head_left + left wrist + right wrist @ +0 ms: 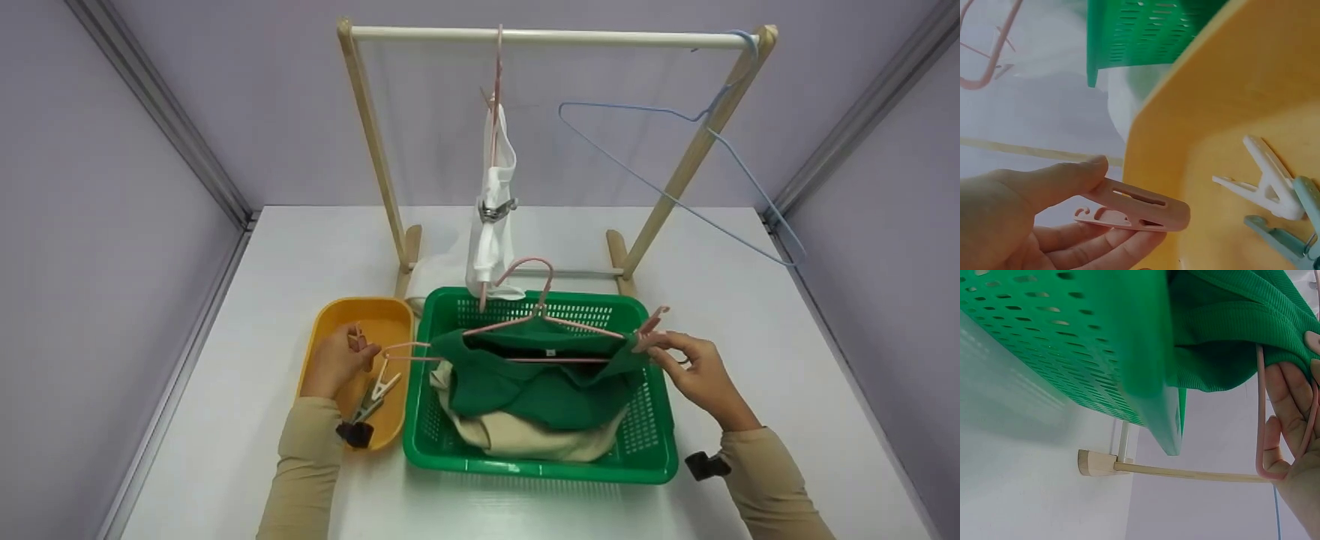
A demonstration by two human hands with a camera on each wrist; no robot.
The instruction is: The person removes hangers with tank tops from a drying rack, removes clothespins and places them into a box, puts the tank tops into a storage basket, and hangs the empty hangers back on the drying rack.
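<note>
Head: right hand pinches the green garment at the end of the pink hanger, above the right rim of the green basket. Left wrist: left hand holds a pink clothespin beside the edge of the yellow tray. Right wrist: the garment sags (better taut for pinning).

Smooth, pale lilac walls enclose the matte white table along its left, right and far edges. Grey metal strips rise from both far corners, and another lines the left edge. Light gleams softly toward the near side.
</note>
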